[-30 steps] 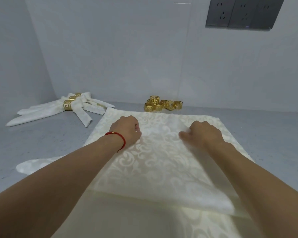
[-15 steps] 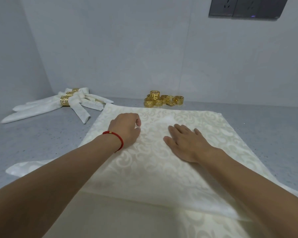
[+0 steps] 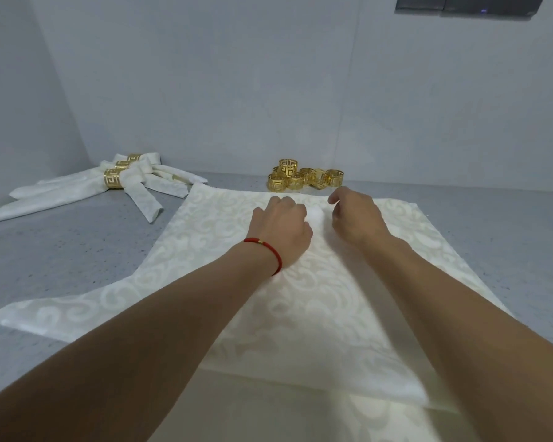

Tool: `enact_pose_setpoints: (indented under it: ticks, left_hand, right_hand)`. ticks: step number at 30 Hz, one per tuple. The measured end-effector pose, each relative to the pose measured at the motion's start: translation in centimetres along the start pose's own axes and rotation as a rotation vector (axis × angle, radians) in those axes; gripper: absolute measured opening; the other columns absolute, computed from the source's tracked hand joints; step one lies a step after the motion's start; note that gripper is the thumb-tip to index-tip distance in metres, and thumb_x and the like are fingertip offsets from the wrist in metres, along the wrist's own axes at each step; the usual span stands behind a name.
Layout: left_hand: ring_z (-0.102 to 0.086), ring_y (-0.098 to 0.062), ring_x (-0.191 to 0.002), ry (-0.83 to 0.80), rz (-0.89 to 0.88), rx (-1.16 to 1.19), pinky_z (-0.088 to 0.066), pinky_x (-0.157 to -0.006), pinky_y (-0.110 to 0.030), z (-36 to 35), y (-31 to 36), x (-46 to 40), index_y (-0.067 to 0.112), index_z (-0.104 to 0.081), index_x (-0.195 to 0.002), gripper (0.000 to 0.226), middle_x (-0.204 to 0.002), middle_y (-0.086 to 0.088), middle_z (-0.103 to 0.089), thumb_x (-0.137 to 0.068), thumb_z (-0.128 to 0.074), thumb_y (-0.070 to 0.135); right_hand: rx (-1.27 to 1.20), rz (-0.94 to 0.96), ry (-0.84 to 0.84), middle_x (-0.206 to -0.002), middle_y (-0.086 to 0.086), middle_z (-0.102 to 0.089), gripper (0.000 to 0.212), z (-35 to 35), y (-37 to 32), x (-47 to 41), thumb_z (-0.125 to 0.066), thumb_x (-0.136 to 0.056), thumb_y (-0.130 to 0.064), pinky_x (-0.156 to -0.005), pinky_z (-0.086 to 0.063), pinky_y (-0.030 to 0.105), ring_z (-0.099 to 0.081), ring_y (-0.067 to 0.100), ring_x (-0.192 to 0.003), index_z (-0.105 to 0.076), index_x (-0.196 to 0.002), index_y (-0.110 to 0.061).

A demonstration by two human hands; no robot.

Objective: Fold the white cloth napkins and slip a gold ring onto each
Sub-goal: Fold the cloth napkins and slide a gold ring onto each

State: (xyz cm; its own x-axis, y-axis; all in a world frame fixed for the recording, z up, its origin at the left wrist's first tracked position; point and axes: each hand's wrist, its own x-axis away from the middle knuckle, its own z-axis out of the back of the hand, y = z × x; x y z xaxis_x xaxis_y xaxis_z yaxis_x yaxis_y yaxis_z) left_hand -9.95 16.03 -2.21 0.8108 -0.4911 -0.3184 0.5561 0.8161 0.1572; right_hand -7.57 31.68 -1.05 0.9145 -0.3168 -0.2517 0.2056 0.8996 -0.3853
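A white patterned napkin [image 3: 300, 314] lies spread on the grey table [image 3: 77, 250]. My left hand [image 3: 281, 228], with a red string on its wrist, rests curled on the cloth near its far edge. My right hand [image 3: 355, 218] is curled close beside it. A small raised bump of cloth [image 3: 315, 213] stands between the two hands, and both seem to pinch it. A pile of several gold rings [image 3: 304, 178] sits just beyond the far edge. At the far left lie folded napkins [image 3: 77, 193], each in a gold ring [image 3: 113, 178].
More white cloth [image 3: 39, 317] sticks out from under the napkin at the left and along the near edge. Grey walls close off the back and the left. A dark socket panel [image 3: 466, 3] is on the back wall, top right.
Both hands have slid away from me toward the napkin's far edge. My right hand, flat on the cloth half a second ago, is now curled, and cloth has bunched up between the hands.
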Motion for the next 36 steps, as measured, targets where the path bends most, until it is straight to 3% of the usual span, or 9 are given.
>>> enact_pose_setpoints:
  ticks: [3, 6, 10, 12, 17, 21, 28, 33, 36]
  left_hand:
    - [-0.048, -0.026, -0.109, 0.122, -0.045, -0.054, -0.044, -0.087, -0.04, -0.3, -0.1, -1.3, 0.016, -0.069, -0.101, 0.028, -0.105, -0.004, -0.061, -0.097, -0.042, 0.021]
    - [-0.053, -0.024, -0.099, 0.127, -0.082, -0.112, -0.039, -0.08, -0.035, -1.6, -0.2, -2.1, 0.018, -0.071, -0.092, 0.026, -0.094, 0.0, -0.06, -0.095, -0.045, 0.017]
    - [-0.061, -0.024, -0.09, 0.092, 0.001, 0.001, -0.043, -0.082, -0.033, -1.8, -0.4, -3.2, 0.019, -0.071, -0.092, 0.021, -0.094, 0.001, -0.069, -0.089, -0.051, 0.017]
    - [-0.061, -0.027, -0.088, 0.077, 0.04, 0.051, -0.047, -0.076, -0.035, -1.5, -0.6, -4.1, 0.018, -0.069, -0.094, 0.02, -0.094, -0.003, -0.067, -0.088, -0.05, 0.018]
    - [-0.059, -0.028, -0.089, 0.065, 0.102, 0.167, -0.041, -0.066, -0.034, -1.6, -1.1, -5.4, 0.022, -0.066, -0.101, 0.025, -0.096, -0.004, -0.066, -0.099, -0.042, 0.026]
    - [-0.067, -0.028, -0.079, -0.024, 0.133, 0.268, -0.052, -0.067, -0.037, -1.4, -1.4, -6.6, 0.011, -0.074, -0.086, 0.039, -0.079, -0.011, -0.072, -0.097, -0.051, 0.041]
    - [-0.065, -0.015, -0.074, -0.078, 0.05, 0.259, -0.055, -0.071, -0.032, -1.1, -2.1, -7.1, 0.025, -0.073, -0.07, 0.015, -0.062, 0.012, -0.062, -0.081, -0.078, 0.035]
    - [-0.064, -0.015, -0.077, -0.105, -0.075, 0.231, -0.051, -0.068, -0.029, -1.0, -2.2, -7.1, 0.02, -0.07, -0.072, 0.016, -0.074, 0.007, -0.067, -0.083, -0.078, 0.028]
    - [-0.062, -0.019, -0.081, -0.133, -0.13, 0.176, -0.048, -0.069, -0.03, -0.9, -2.1, -7.1, 0.01, -0.068, -0.083, 0.017, -0.084, 0.0, -0.07, -0.09, -0.07, 0.026]
  right_hand:
    - [-0.076, -0.07, 0.001, -0.123, 0.015, -0.063, 0.028, -1.0, -0.6, -1.0, -0.053, -0.099, -0.015, -0.095, -0.052, 0.043, -0.061, 0.036, -0.111, -0.063, -0.122, -0.004]
    - [-0.121, -0.127, 0.037, -0.109, 0.013, -0.071, 0.025, -2.3, -0.3, -1.2, -0.059, -0.093, -0.016, -0.087, -0.057, 0.045, -0.066, 0.036, -0.102, -0.07, -0.111, -0.004]
    - [-0.182, -0.123, 0.07, -0.089, -0.009, -0.068, 0.01, -3.4, 0.4, -1.2, -0.061, -0.091, -0.019, -0.07, -0.046, 0.032, -0.063, 0.02, -0.09, -0.07, -0.09, -0.024]
    - [-0.183, -0.104, 0.087, -0.088, -0.009, -0.066, 0.01, -3.5, 0.6, -1.3, -0.06, -0.092, -0.019, -0.068, -0.044, 0.031, -0.062, 0.019, -0.089, -0.069, -0.09, -0.025]
    - [-0.194, -0.039, 0.15, -0.084, -0.007, -0.07, 0.012, -3.5, 0.6, -1.1, -0.064, -0.089, -0.016, -0.071, -0.055, 0.036, -0.065, 0.02, -0.084, -0.073, -0.084, -0.023]
    - [-0.186, 0.039, 0.131, -0.082, -0.006, -0.072, 0.015, -2.9, 0.8, -1.0, -0.068, -0.087, -0.014, -0.075, -0.058, 0.041, -0.067, 0.022, -0.082, -0.078, -0.083, -0.023]
    - [-0.288, 0.035, 0.046, -0.08, -0.007, -0.074, 0.018, -2.3, 1.4, -0.7, -0.063, -0.089, -0.015, -0.072, -0.056, 0.028, -0.068, 0.014, -0.079, -0.079, -0.081, -0.017]
    - [-0.269, 0.028, 0.028, -0.084, -0.003, -0.069, 0.011, -2.4, 1.8, -1.4, -0.071, -0.091, -0.021, -0.063, -0.045, 0.021, -0.062, 0.015, -0.08, -0.078, -0.087, -0.014]
    - [-0.19, 0.042, -0.025, -0.087, 0.0, -0.068, 0.009, -2.1, 1.4, -2.0, -0.074, -0.089, -0.017, -0.071, -0.05, 0.032, -0.062, 0.019, -0.086, -0.077, -0.085, -0.01]
